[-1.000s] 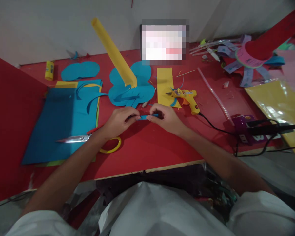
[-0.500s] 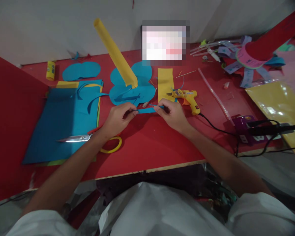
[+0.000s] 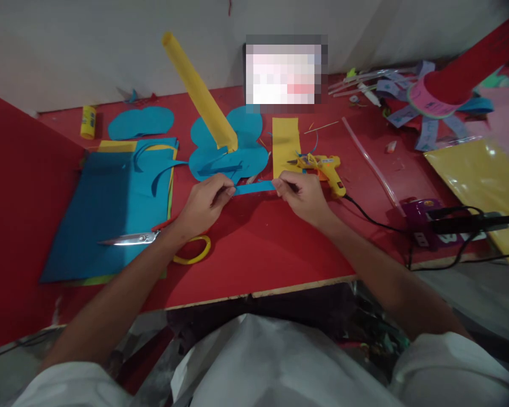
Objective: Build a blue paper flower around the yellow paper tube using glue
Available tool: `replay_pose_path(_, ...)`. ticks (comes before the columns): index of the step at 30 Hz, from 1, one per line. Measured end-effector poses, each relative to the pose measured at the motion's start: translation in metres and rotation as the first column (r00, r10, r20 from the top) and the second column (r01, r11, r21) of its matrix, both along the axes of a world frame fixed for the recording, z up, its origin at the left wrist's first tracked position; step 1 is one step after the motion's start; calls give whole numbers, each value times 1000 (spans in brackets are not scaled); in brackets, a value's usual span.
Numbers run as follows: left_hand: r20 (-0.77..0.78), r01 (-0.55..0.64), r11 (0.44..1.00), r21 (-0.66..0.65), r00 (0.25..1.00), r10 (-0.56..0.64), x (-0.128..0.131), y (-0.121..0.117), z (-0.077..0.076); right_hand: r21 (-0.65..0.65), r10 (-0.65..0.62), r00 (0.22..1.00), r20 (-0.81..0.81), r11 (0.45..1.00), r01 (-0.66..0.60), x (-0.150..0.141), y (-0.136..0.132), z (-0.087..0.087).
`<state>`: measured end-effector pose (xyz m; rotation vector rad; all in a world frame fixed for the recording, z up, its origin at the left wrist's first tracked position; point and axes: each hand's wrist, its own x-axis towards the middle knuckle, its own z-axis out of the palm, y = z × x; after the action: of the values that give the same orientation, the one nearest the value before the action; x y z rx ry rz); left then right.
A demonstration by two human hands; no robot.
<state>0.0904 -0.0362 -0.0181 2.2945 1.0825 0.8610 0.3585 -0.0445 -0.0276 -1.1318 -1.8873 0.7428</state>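
Note:
A narrow blue paper strip (image 3: 255, 187) is stretched level between my two hands, just above the red table. My left hand (image 3: 211, 200) pinches its left end, and my right hand (image 3: 303, 195) pinches the right end. Beyond the hands lies a blue petal-shaped paper cutout (image 3: 250, 161) with a rolled yellow paper tube (image 3: 199, 96) standing tilted on it. A yellow glue gun (image 3: 328, 169) lies beside my right hand, partly over a yellow paper piece (image 3: 285, 141). Under my left forearm are scissors (image 3: 131, 239), one yellow handle loop showing.
Stacked blue sheets (image 3: 89, 209) lie at the left, a glue stick (image 3: 88, 122) and a blue cutout (image 3: 142, 122) behind them. A pixelated screen (image 3: 280, 73) leans on the wall. At right are a clear glue rod (image 3: 371, 161), a purple box (image 3: 419, 223) with cables, and a red tube (image 3: 479, 62).
My hands have moved apart and slightly away from me, the right one going right. More of the blue strip now shows between them, pulled out straight.

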Motion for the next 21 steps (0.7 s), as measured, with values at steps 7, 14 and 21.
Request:
replay_pose_path(7,-27,14,1000,-9,1000,-14,-1,1,-2,-46,83,992,-91,995,-88,-2,1,-2)
replay_pose_path(14,-23,-30,1000,-4,999,30,-1,1,-1,-66,85,980,-178,993,-98,-1,3,-7)
replay_pose_path(21,-36,-19,1000,-12,999,18,-2,2,-3,-71,66,946,-316,993,-93,0,5,-6)
